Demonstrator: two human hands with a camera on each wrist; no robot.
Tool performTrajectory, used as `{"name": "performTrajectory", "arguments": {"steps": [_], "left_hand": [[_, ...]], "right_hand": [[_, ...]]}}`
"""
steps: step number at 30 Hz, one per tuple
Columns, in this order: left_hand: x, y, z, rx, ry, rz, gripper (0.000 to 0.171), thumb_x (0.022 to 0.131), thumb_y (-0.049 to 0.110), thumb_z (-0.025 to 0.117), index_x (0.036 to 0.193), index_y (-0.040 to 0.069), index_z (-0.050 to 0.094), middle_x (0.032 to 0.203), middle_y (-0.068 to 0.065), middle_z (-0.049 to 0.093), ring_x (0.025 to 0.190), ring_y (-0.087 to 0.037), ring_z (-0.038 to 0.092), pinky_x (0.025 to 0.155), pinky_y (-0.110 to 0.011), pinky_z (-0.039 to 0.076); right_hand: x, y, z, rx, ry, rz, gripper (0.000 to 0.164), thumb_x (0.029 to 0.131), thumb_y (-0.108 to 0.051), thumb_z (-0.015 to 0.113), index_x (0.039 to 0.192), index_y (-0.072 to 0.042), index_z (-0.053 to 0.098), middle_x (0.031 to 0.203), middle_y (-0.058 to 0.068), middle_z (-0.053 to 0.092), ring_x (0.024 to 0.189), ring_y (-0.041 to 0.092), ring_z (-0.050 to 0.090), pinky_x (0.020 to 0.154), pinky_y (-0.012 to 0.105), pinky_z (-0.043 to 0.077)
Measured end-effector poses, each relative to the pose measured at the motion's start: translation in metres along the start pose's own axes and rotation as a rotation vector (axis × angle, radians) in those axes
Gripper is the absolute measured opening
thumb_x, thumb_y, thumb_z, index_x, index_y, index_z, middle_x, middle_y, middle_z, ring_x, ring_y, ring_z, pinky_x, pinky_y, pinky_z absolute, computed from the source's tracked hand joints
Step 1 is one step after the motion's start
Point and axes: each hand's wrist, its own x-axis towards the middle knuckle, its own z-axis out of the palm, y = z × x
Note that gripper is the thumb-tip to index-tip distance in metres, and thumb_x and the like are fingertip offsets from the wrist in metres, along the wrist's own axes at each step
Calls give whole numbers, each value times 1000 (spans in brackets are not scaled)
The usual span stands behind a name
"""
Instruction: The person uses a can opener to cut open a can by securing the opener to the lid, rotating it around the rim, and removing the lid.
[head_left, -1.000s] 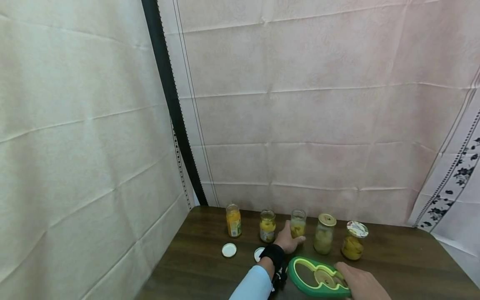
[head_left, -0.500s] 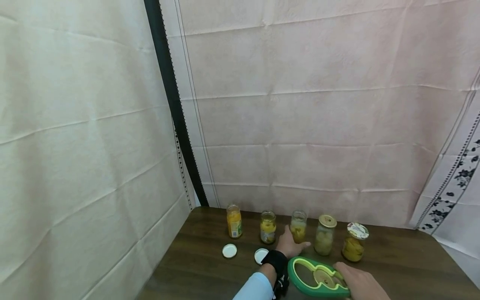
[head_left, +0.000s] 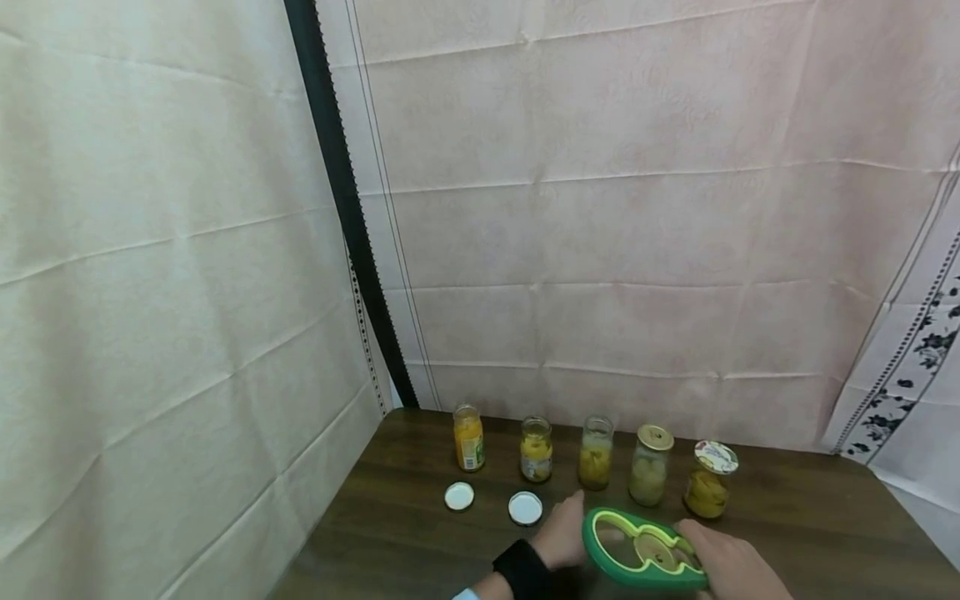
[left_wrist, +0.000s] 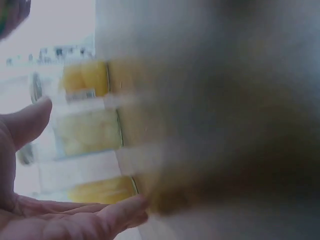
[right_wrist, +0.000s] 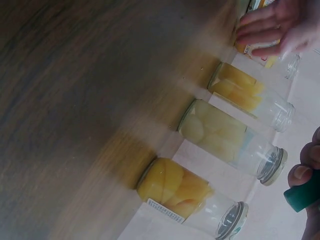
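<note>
My right hand grips a green jar opener with lime-green scalloped inner edges, held over the front of the table. A gold lid shows within its opening. Fingers spread and holding nothing, my left hand is just left of the opener; in the left wrist view the thumb stands apart from the straight fingers. Behind the left hand is a lidless glass jar of yellow fruit. Right of it stand a gold-lidded jar of pale fruit and a jar with a patterned white lid.
Two more lidless jars stand at the left of the row, an orange one and a yellow one. Two white lids, one smaller and one larger, lie before them on the brown table. Cloth hangs behind.
My left hand has drawn back from beside the third jar toward the front, near the jar opener, uncovering the larger white lid. The right hand keeps its grip on the opener, nearly still.
</note>
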Motion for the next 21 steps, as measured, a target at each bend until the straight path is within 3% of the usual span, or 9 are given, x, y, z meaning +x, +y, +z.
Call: {"name": "performTrajectory", "arguments": {"steps": [4, 6, 8, 10, 15, 18, 21], "left_hand": [[-45, 7, -9, -210, -57, 38, 51, 100, 35, 78, 141, 6, 67, 127, -9, 76, 117, -24, 72, 95, -41, 61], [-60, 7, -11, -313, -86, 24, 33, 102, 24, 75, 133, 14, 72, 119, 1, 77, 109, -12, 72, 91, -34, 60], [-71, 8, -13, -393, -88, 25, 25, 103, 21, 72, 127, 16, 74, 117, 4, 77, 106, -9, 72, 91, -33, 60], [-77, 8, -15, -443, -56, 30, 20, 103, 22, 73, 122, 17, 77, 112, 5, 77, 101, -6, 71, 88, -32, 60], [-83, 10, -20, -455, 4, 74, 18, 103, 21, 73, 119, 15, 79, 110, 4, 79, 99, -7, 71, 82, -29, 58], [-82, 11, -20, -477, 4, 76, 18, 102, 21, 74, 118, 15, 80, 108, 3, 79, 97, -8, 71, 80, -29, 56], [-79, 6, -19, -474, -47, 90, 22, 104, 29, 71, 120, 15, 79, 109, 7, 79, 97, -3, 71, 82, -26, 58]], "right_hand": [[-4, -4, 1, 11, 7, 45, 59, 87, -65, 81, 121, -20, 62, 93, -21, 63, 80, -13, 49, 65, 22, 48], [-6, -6, 1, -5, 18, 61, 64, 84, -70, 81, 120, -20, 62, 94, -22, 62, 80, -13, 48, 65, 22, 47], [-8, -7, 3, -24, 48, 71, 67, 81, -72, 82, 119, -21, 62, 93, -23, 61, 79, -13, 47, 65, 21, 47], [-10, -9, 4, -44, 86, 63, 65, 80, -72, 83, 117, -22, 63, 92, -24, 60, 78, -13, 46, 63, 21, 46], [-12, -8, 8, -75, 178, 18, 64, 77, -70, 86, 114, -24, 63, 92, -27, 59, 77, -14, 45, 61, 21, 45], [-11, -6, 8, -81, 185, -6, 66, 76, -69, 87, 116, -23, 63, 93, -26, 60, 78, -15, 46, 61, 22, 46], [-10, -5, 8, -82, 180, -25, 66, 77, -69, 87, 117, -22, 63, 94, -25, 62, 80, -16, 47, 62, 22, 48]]}}
